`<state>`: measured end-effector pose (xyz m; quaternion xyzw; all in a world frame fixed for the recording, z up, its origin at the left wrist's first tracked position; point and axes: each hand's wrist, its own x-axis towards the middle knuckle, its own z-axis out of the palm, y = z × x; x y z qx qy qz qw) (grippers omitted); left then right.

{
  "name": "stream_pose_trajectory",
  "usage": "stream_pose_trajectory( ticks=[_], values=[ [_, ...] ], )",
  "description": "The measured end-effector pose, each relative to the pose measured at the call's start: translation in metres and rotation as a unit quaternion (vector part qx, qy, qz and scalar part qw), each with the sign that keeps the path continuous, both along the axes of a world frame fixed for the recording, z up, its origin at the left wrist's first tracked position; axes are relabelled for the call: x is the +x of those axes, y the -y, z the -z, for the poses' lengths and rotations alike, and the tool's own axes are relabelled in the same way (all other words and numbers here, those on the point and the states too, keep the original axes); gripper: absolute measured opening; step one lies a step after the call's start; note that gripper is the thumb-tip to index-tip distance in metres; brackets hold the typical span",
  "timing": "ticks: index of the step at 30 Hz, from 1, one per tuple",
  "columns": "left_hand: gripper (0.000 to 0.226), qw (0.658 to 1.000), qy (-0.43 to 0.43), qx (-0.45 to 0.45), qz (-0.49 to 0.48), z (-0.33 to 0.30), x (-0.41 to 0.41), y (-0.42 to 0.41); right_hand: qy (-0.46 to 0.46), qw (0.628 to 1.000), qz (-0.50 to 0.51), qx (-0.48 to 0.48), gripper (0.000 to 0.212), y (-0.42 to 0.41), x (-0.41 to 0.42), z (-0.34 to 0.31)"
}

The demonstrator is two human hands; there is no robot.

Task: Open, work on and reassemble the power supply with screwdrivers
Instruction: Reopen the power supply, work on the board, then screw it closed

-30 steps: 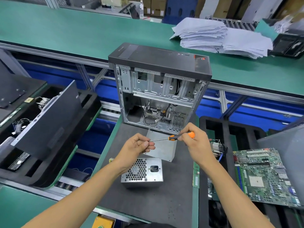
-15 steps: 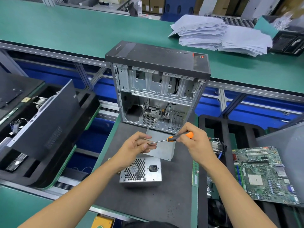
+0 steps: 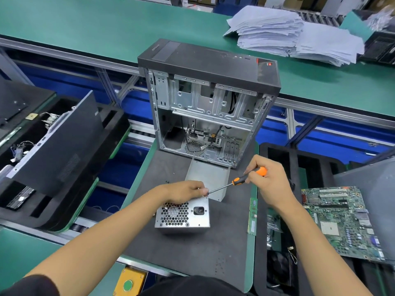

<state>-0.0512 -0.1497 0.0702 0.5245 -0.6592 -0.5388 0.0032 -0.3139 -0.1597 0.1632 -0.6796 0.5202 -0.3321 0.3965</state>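
Grey work mat (image 3: 192, 253) carries the power supply (image 3: 183, 215) near its middle; left hand (image 3: 183, 192) pinches the tip of the screwdriver (image 3: 235, 181), right hand (image 3: 269, 178) grips its handle, likely seating a screw, which next needs aligning with a casing hole.

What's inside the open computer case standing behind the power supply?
The computer case shows bare metal drive bays up top, and lower down a round perforated fan grille, loose black cables and rear slot covers. No motherboard is visible inside. The case frame hides the far corners.

Electronics assembly line; green conveyor benches (image 3: 89, 24), opened computer case (image 3: 209, 99), loose motherboard (image 3: 339, 221)
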Motion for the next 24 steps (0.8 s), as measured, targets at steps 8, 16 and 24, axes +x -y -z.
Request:
stream_pose_trajectory(
  ticks=[8,16,24],
  values=[
    [0.049,0.991,-0.020,0.088,0.097,0.012,-0.008,0.013,-0.038,0.999,-0.002,0.007,0.011,0.002,-0.002,0.001],
    [0.046,0.989,-0.003,0.119,0.093,0.019,-0.003,0.017,-0.088,0.996,-0.015,0.017,0.012,0.002,-0.002,0.005],
    [0.034,0.957,-0.035,0.244,0.152,0.013,0.006,0.038,-0.101,0.994,-0.017,0.026,0.013,0.003,0.003,0.006]
  ],
)
